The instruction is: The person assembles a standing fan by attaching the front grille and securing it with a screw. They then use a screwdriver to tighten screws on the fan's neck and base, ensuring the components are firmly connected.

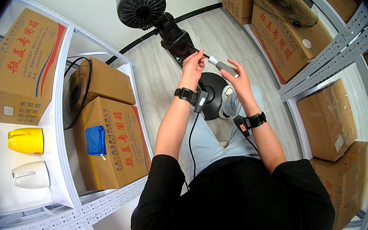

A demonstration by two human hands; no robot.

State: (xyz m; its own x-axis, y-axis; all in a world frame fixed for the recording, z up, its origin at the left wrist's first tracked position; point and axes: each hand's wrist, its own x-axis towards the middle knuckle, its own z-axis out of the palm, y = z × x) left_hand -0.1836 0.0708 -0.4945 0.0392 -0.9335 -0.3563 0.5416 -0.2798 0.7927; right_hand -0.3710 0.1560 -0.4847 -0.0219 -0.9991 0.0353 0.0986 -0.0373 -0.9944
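Screwdriver point(221, 65) in right hand point(240, 81), probably

Narrow aisle between shelves point(65, 128), black stand fan point(170, 30) mid-floor ahead.

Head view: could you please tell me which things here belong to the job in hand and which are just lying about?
In hand:
fan on its stand
screwdriver
left hand
right hand

Lying about:
yellow kettle
white kettle
blue cloth
boxes
fan grilles
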